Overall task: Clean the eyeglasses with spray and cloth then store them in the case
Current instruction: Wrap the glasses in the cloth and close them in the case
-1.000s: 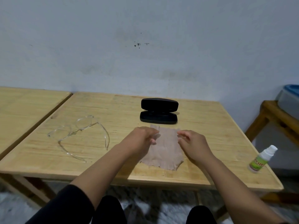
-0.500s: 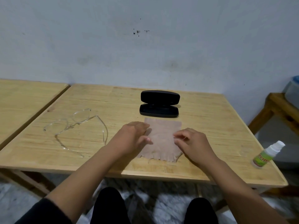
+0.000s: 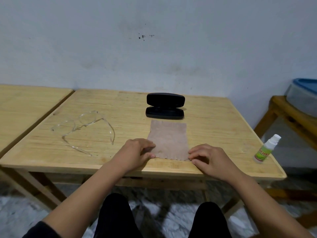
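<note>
Both hands — left hand (image 3: 137, 152), right hand (image 3: 208, 157) — curl palm-down, fingertips pinching the cloth's (image 3: 169, 140) near corners.

On the table (image 3: 214, 121) before you: cloth (image 3: 169, 138) at centre near the front edge; open case (image 3: 165, 107) just behind it; eyeglasses (image 3: 82, 127) well to its left; spray bottle (image 3: 265, 149) at the right edge. Your left hand (image 3: 137, 152) and right hand (image 3: 209, 157) rest at the cloth's near corners.

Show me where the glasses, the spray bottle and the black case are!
glasses (image 3: 68, 126): head view, on the left clear lens.
spray bottle (image 3: 262, 152): head view, on its green label.
black case (image 3: 165, 99): head view, on the raised lid.
</note>
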Demonstrator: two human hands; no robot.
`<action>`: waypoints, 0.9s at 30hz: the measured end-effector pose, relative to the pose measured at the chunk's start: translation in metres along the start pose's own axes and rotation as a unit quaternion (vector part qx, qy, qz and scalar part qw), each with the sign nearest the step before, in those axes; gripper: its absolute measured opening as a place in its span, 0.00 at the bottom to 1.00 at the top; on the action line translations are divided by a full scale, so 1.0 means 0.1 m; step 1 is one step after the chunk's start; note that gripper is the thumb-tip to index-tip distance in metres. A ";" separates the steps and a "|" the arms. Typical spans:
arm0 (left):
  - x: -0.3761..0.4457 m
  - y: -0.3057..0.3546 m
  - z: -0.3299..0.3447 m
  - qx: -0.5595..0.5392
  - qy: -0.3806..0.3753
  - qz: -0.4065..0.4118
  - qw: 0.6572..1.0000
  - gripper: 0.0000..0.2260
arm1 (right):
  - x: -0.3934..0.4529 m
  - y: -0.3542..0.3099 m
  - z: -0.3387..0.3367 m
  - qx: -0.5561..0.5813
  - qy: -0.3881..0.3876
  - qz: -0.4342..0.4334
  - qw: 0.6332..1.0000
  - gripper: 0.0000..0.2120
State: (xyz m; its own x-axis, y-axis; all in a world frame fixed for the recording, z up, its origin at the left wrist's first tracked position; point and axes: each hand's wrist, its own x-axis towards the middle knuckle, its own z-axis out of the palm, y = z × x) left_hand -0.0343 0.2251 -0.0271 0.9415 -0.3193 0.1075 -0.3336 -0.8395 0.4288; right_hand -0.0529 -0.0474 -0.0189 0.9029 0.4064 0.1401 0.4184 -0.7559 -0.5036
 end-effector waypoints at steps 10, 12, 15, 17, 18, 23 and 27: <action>-0.33 -0.14 -0.31 -0.075 0.086 -0.049 0.992 0.15 | 0.57 -0.56 0.17 0.023 0.058 0.027 0.998 0.07; -0.47 -0.30 -0.46 -0.063 0.151 -0.062 0.984 0.12 | 0.80 -0.73 0.31 0.052 0.052 0.029 0.997 0.08; -0.68 -0.62 -0.67 -0.028 0.229 -0.081 0.970 0.11 | 1.13 -0.98 0.52 0.154 0.026 0.047 0.987 0.08; -0.81 -0.84 -0.80 -0.004 0.268 -0.094 0.959 0.13 | 1.36 -1.12 0.63 0.184 0.017 0.044 0.982 0.09; -0.87 -0.94 -0.84 0.010 0.284 -0.102 0.953 0.14 | 1.47 -1.17 0.68 0.190 0.015 0.040 0.981 0.10; -0.97 -1.31 -0.92 0.049 0.292 -0.152 0.943 0.15 | 1.92 -1.39 0.89 0.202 -0.002 -0.014 0.979 0.16; -0.96 -1.47 -0.90 0.030 0.276 -0.143 0.950 0.12 | 2.10 -1.50 1.05 0.197 0.005 -0.056 0.979 0.16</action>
State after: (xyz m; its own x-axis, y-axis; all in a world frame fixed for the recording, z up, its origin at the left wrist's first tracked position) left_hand -0.0720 0.4185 -0.0197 0.8700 0.1908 0.4547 -0.0465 -0.8863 0.4608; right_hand 0.0632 0.2054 -0.0038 0.8551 0.4687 0.2217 0.4466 -0.4486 -0.7741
